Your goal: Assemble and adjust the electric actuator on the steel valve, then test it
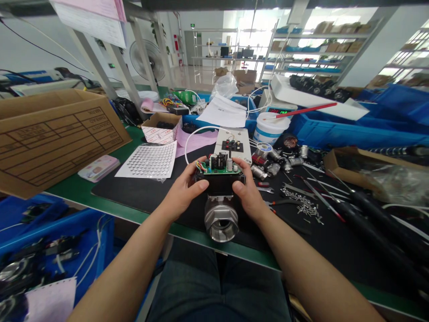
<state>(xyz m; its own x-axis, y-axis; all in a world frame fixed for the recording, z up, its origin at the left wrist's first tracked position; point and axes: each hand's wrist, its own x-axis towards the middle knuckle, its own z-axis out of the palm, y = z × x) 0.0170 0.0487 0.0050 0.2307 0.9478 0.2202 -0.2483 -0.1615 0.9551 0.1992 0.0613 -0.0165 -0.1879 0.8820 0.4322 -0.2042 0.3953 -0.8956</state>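
Between my two hands is a motorized valve point(219, 184): a black housing with a metal threaded valve body point(221, 219) below it, its round opening facing me. On top of the housing lies a bare green circuit board point(217, 170) with capacitors and coloured wires. My left hand point(185, 187) wraps the housing's left side, thumb on the front face. On the right side my right hand point(248, 190) grips it the same way. Fingertips behind the housing are partly hidden. Just beyond stands a white box point(234, 136) with a black terminal panel and a white cable.
Loose screws point(306, 205), pliers point(284, 214) and metal fittings point(273, 166) lie on the right of the black mat. Left are a bubble-dotted white sheet point(147, 160) and a large cardboard box point(56, 134). A white tub point(271, 127) and blue bins point(362, 129) stand behind.
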